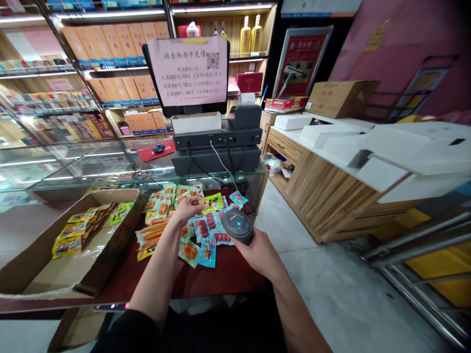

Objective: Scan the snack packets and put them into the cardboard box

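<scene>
In my right hand (260,251) is a dark grey barcode scanner (237,224) with a small blue light on top. My left hand (187,210) pinches the edge of a yellow-green snack packet (213,201), to the left of the scanner head. Beneath and around both hands lie packaged sausages: clear packs of dark red sausages (206,225), packs of orange sausages (189,251), long sausages (153,235) and a blue snack packet (207,252). They rest on a dark red tabletop (228,277).
A shallow cardboard box (40,279) at the left holds yellow packets (73,230) and a green packet (120,213). Behind the packs stand a glass counter (91,171) and a cash register (217,159) with trailing cables. A wooden cabinet (312,196) is to the right.
</scene>
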A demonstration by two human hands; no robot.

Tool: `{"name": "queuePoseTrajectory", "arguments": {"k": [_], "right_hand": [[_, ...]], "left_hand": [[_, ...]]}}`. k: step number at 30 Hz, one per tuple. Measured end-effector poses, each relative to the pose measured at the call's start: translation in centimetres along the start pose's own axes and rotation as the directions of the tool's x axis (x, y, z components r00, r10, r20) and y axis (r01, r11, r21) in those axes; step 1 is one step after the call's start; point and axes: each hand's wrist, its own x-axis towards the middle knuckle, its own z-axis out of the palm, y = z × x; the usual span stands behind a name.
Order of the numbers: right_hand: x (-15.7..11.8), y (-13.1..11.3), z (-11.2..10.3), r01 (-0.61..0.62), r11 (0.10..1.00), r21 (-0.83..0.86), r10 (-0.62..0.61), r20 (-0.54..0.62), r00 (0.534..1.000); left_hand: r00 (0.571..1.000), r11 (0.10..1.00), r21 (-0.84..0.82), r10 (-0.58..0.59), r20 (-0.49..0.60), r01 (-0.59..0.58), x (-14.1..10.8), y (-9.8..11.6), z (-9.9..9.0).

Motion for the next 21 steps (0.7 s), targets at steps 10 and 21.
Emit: {"name": "queuePoseTrajectory", "arguments": {"k": [10,21], "right_hand": [[0.3,-0.6,0.5,-0.004,1.000,-0.006,0.004,-0.016,1.000],[3.7,-2.8,5.6,0.096,0.982,-0.165,-0.082,0.088,0.993]], "left_hand": [[0.999,0.997,0.079,-0.011,-0.039,0.014,-0.4,-0.2,-1.7],[0.896,0.997,0.068,0.063,-0.440,-0.036,-3.1,1.3,-23.1]]}}
